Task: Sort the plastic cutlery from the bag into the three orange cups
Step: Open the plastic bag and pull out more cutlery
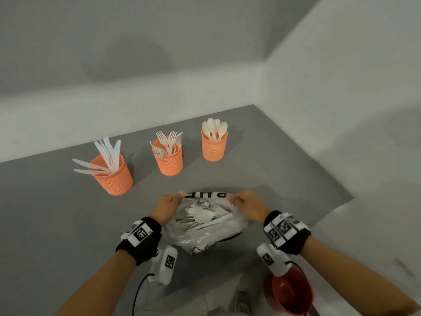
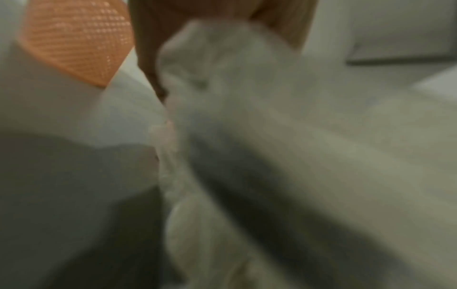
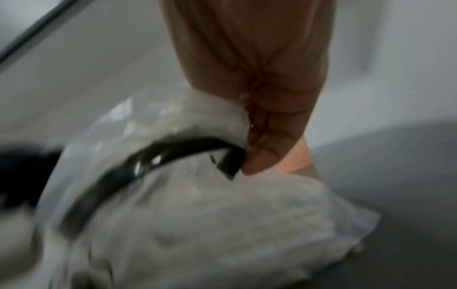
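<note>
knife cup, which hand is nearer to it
Left. The left hand grips the bag edge below and to the right of the knife cup; the right hand grips the bag's opposite edge, farther away.

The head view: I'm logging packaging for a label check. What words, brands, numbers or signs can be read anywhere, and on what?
Clear plastic bag, black print along its far edge: upside down and folded, not readable.
Same bag, small print at its near edge: too small to read.
Black-and-white square markers on the black wristbands: patterns, no readable text.
Three orange perforated plastic cups: no text.
</note>
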Tool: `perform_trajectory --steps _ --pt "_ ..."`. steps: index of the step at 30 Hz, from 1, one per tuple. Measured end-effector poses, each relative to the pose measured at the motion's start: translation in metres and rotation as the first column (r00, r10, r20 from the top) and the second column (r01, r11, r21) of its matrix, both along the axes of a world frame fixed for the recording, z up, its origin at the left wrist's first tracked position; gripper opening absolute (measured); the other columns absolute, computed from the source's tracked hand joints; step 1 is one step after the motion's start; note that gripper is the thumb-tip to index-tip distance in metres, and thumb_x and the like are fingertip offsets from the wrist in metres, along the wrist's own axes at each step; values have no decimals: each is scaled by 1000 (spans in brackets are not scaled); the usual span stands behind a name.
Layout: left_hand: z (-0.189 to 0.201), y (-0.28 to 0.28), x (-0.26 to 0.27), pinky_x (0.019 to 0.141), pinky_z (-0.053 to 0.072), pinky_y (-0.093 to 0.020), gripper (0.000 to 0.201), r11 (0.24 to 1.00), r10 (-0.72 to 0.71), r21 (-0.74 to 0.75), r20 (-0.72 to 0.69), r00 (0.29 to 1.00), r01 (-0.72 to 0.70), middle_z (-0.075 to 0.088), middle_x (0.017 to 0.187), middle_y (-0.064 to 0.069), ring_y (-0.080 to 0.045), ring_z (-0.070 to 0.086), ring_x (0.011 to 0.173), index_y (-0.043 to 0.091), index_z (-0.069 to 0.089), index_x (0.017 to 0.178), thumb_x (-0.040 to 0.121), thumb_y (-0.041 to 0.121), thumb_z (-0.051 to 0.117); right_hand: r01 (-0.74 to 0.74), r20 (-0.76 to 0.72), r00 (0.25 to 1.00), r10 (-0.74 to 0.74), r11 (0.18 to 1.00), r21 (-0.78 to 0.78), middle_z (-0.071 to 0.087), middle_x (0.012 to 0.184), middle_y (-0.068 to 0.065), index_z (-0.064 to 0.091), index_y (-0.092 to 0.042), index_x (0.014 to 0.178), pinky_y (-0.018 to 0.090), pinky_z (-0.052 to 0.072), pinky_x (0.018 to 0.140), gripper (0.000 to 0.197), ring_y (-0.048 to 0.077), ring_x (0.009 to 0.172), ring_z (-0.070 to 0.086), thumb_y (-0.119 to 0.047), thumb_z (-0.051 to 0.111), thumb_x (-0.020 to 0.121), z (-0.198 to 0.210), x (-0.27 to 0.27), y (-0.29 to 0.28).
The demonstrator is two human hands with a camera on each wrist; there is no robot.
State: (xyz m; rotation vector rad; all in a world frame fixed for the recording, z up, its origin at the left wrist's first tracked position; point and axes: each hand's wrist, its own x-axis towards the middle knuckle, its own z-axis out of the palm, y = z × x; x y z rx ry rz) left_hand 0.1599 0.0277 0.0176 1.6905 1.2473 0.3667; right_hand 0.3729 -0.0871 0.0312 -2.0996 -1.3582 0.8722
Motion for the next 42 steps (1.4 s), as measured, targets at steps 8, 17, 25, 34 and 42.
perform_trajectory --steps 8,17,25,34,42 --pt "17 34 14 100 43 -44 47 903 279 -350 41 960 -247 59 121 -22 -38 55 113 1 60 115 92 40 51 308 -859 361 -363 916 -257 70 62 -1 61 -8 83 18 54 54 30 8 57 67 -24 40 99 19 19 25" --pt "-5 27 16 69 34 -31 33 961 263 124 -140 955 -247 50 75 -12 -24 46 73 15 36 64 94 23 49 445 -529 731 -432 889 -110 52 79 -2 51 -20 79 18 40 62 19 9 70 49 -8 51 93 -20 12 29" --pt "23 7 -27 72 38 -33 49 958 239 225 -280 930 -178 56 77 -7 -27 54 77 10 45 79 92 55 34 63 -20 997 -69 971 -229 55 61 3 56 -12 73 23 43 52 72 14 50 49 -81 37 71 8 25 4" --pt "10 -29 -26 37 34 -18 37 967 -10 -246 -286 958 -63 47 36 3 -9 42 29 7 51 61 93 25 52 67 -569 754 -329 900 -431 67 52 5 54 -7 90 20 51 43 17 11 43 63 -21 47 97 13 6 -4" --pt "8 -25 -41 42 53 -20 22 462 718 -880 302 627 -106 65 76 -24 -23 68 51 -2 57 85 96 5 40 375 -907 22 -420 845 -381 67 84 27 52 3 97 36 59 55 16 32 66 71 -3 38 95 1 1 -19"
